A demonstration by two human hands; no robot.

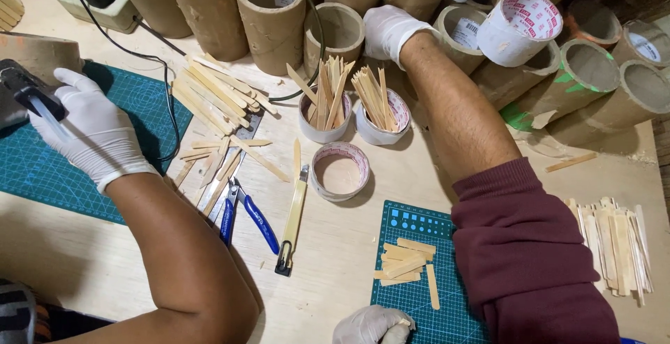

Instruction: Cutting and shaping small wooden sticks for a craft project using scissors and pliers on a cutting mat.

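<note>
The right hand (391, 30) reaches far forward among the cardboard tubes (340, 31), so the step looks like picking one out. Its fingers curl down out of sight behind a rim, so I cannot tell whether the grip has closed. Lifting a tube would need a firm hold and a straight pull clear of its neighbours. That arm is stretched out, sleeve pushed up. The left hand (373, 324) is curled low beside the small cutting mat (447, 323), its grip unclear. Far to its left, a co-worker's gloved hand (91, 131) holds a glue gun (31, 93).
</note>
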